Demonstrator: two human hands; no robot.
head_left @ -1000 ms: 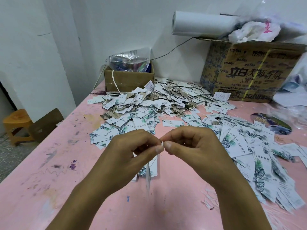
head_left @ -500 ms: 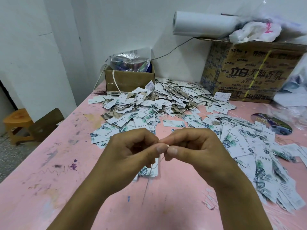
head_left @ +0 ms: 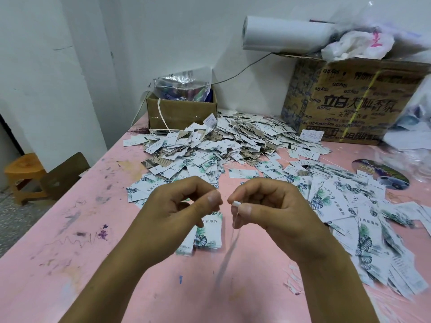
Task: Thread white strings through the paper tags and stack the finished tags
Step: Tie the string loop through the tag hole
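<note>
Pinching the white string (head_left: 234, 219) by its tip, your right hand (head_left: 277, 206) dangles it over the pink table (head_left: 70, 252). Your left hand (head_left: 179, 213), just apart, curls above the stacked tags (head_left: 211, 231); its hold is unclear.

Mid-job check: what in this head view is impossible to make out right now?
Head view: whether the left hand pinches anything; its own curled fingers cover the spot.
Head view: what hangs on the white string below the right hand; motion blur.
Head view: the stack of tags; the left hand covers its top.
Head view: the small cardboard box contents; its wall and a plastic bag hide them.
</note>
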